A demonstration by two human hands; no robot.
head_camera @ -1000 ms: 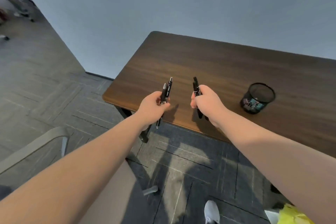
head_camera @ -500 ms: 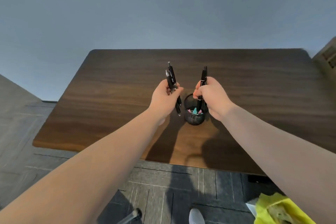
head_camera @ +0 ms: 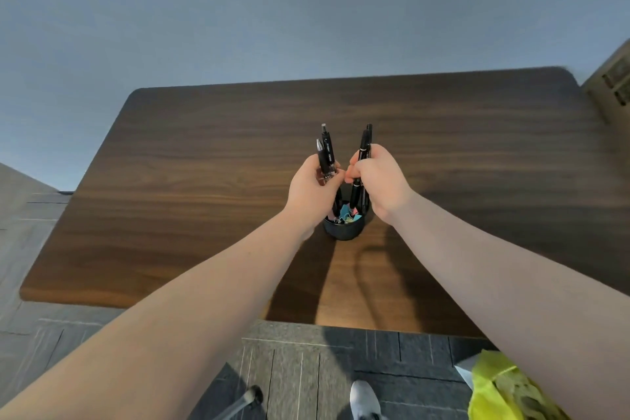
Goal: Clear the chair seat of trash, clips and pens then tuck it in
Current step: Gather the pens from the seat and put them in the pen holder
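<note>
A black mesh pen cup (head_camera: 343, 228) stands on the dark wooden desk (head_camera: 204, 187), with coloured binder clips (head_camera: 347, 215) inside it. My left hand (head_camera: 312, 193) is closed around two black pens (head_camera: 326, 153) held upright just above the cup's left rim. My right hand (head_camera: 381, 181) grips two more black pens (head_camera: 363, 150), whose lower ends reach down into the cup. Both hands almost touch each other over the cup. The chair seat is out of view; only a chair leg with a caster (head_camera: 245, 401) shows at the bottom.
A bin lined with a yellow-green bag (head_camera: 504, 389) sits on the floor at the bottom right. My white shoe (head_camera: 364, 399) rests on the grey carpet tiles. A blue-grey wall runs behind the desk, and a beige unit (head_camera: 613, 85) stands at the right edge.
I have stepped up to the desk and brought both hands over the cup. The pens in the right hand have gone lower, with their tips now inside it. Both hands have drawn closer together.
</note>
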